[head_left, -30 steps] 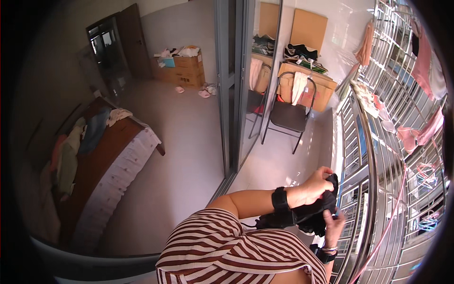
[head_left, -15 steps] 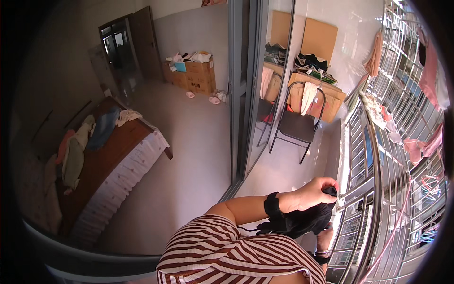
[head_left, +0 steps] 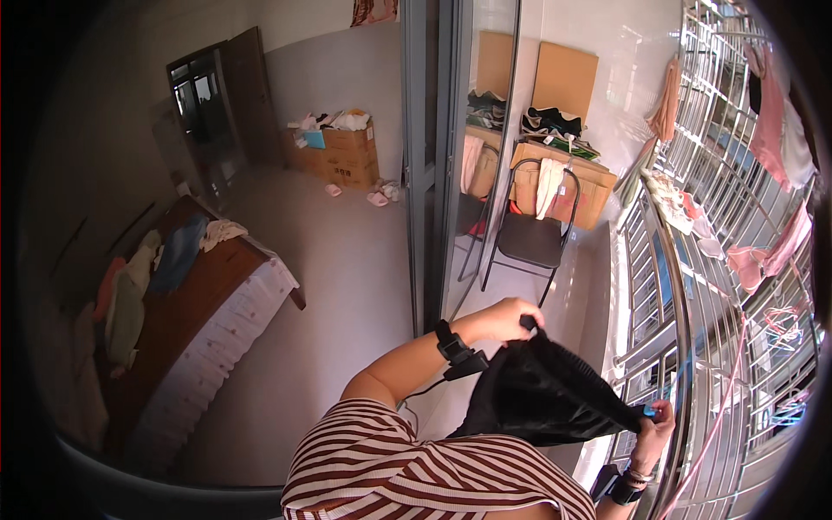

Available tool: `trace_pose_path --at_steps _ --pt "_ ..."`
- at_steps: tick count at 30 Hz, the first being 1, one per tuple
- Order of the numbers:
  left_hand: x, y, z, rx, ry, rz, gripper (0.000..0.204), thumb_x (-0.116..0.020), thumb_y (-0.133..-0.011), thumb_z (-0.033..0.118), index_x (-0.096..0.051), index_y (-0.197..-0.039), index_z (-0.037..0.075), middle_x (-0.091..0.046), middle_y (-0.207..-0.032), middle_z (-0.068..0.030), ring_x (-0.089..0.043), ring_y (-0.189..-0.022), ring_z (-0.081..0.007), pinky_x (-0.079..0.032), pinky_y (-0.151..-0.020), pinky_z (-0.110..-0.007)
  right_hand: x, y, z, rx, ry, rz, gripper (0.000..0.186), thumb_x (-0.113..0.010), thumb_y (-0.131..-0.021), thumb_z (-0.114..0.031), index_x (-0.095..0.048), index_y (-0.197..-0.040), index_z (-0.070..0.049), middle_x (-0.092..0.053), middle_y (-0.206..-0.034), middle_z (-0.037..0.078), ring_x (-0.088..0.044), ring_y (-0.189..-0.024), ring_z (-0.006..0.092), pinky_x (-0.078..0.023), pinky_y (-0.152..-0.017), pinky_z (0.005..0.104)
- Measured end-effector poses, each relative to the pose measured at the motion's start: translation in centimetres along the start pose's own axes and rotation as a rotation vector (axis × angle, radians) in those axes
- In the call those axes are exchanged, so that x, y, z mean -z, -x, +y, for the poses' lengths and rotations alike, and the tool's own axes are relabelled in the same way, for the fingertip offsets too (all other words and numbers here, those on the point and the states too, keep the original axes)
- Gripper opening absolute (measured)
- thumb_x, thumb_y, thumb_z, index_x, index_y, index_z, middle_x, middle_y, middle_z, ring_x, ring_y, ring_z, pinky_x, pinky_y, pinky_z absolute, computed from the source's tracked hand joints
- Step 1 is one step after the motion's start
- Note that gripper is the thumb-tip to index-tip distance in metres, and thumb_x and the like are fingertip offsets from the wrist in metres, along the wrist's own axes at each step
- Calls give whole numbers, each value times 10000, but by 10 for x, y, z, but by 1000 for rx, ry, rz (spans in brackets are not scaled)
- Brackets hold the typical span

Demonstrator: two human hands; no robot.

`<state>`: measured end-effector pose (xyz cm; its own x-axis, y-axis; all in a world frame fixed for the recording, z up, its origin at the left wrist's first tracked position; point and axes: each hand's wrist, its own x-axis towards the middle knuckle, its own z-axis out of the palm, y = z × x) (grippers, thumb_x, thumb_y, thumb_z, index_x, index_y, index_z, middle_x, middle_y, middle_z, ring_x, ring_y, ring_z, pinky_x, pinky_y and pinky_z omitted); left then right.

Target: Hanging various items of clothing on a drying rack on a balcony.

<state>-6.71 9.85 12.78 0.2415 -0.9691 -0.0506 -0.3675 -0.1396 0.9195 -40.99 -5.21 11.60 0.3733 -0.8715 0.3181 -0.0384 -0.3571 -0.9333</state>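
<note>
A black cloth garment [head_left: 546,394] is stretched out in front of my chest, its gathered, ribbed edge running slanted between my hands. My left hand [head_left: 507,321] is closed on the upper left end of that edge. At the lower right end, beside the metal railing, my right hand [head_left: 656,429] pinches the other corner. A small blue thing [head_left: 648,411] shows at the right fingertips; its kind is too small to tell. The lower part of the garment hangs down close to my striped top, partly hidden, so its exact kind does not show.
A metal railing [head_left: 683,347] and barred window grille with hanging laundry stand close on the right. Ahead are a folding chair [head_left: 530,241] with a cloth over it and cardboard boxes [head_left: 585,195]. A sliding door frame [head_left: 425,173] divides off the room with a bed [head_left: 208,269].
My hands have moved apart, the left one to the left and up, the right one to the right and up. The bunched black garment is now spread between them.
</note>
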Motion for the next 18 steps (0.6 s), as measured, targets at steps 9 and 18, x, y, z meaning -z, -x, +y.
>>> trace_pose_path --at_steps 9,18 --pt "13 -16 -34 -99 -383 146 273 -504 -579 19 -609 -828 -20 -595 -759 -209 -584 -725 -298 -465 -675 -347 -31 -10 -50 -116 233 15 178 -543 -585 12 -493 -750 -32 -467 -692 0 -420 -624 85 -363 -556 217" --pt "39 -37 48 -507 407 240 151 -445 -705 -46 -535 -817 0 -544 -845 -57 -531 -811 -152 -433 -750 -266 25 -37 -79 226 140 160 124 -558 -626 14 -550 -743 -26 -515 -661 -29 -464 -631 44 -365 -568 175"
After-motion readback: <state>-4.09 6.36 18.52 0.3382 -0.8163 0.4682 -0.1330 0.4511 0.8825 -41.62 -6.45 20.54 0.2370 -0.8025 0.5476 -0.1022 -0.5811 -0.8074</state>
